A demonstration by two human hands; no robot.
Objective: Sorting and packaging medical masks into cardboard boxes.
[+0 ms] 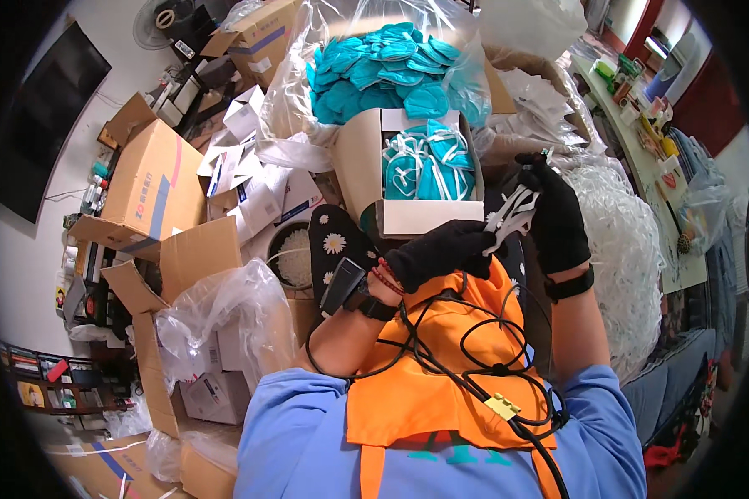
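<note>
My left hand [441, 254], in a black glove, pinches the lower end of some white straps [514, 213] over my lap. Higher and to the right, my gloved right hand [555, 208] is closed round the upper part of the same straps. A thin white end shows above its fingers. Just beyond my hands stands an open white box [431, 218] holding teal face masks [429, 166] with white straps. Behind it, a clear plastic bag [287, 91] is filled with a heap of teal masks [383, 66].
A large heap of white strips [616, 258] lies to my right. Cardboard boxes [154, 183] and folded white cartons [254, 200] crowd the left. A lower left carton [146, 366] holds white boxes under plastic. A long cluttered table [641, 158] runs along the right. Black cables [441, 349] cross my orange apron.
</note>
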